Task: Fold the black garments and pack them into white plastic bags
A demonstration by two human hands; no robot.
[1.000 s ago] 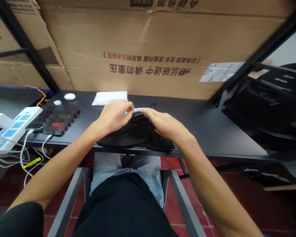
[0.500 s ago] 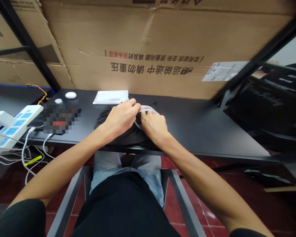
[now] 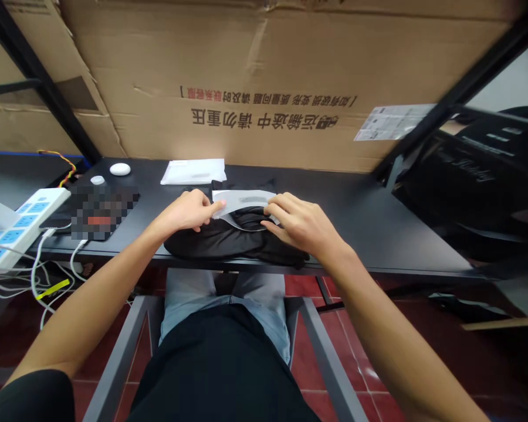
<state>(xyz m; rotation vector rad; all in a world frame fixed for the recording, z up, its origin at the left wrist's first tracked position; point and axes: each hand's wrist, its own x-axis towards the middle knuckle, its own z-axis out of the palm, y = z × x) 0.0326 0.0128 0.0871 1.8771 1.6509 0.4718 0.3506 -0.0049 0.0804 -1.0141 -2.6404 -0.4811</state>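
Observation:
My left hand (image 3: 190, 210) pinches the left end of a whitish, translucent strip (image 3: 246, 200) between thumb and fingers. At the strip's other end, my right hand (image 3: 300, 224) grips with thumb and fingertips. The strip is stretched fairly flat between both hands, with a greyish patch on it. A thinner pale edge curves below it, leaving a gap that shows dark folds. Under the hands lies a bundle of shiny black fabric (image 3: 229, 243), resting along the front edge of the black desk (image 3: 361, 217). Whether strip and fabric are joined cannot be made out.
A white flat packet (image 3: 193, 172) lies behind the bundle. To the left are a white oval case (image 3: 120, 169), a small round white lid (image 3: 97, 180), a power strip (image 3: 29, 223) and tangled white cables. A large cardboard sheet (image 3: 264, 70) stands along the back; black bags (image 3: 462, 176) hang right.
My hands have moved apart, left hand leftward and right hand rightward. The pale strip, bunched between them before, is now spread out, and more of the black fabric shows.

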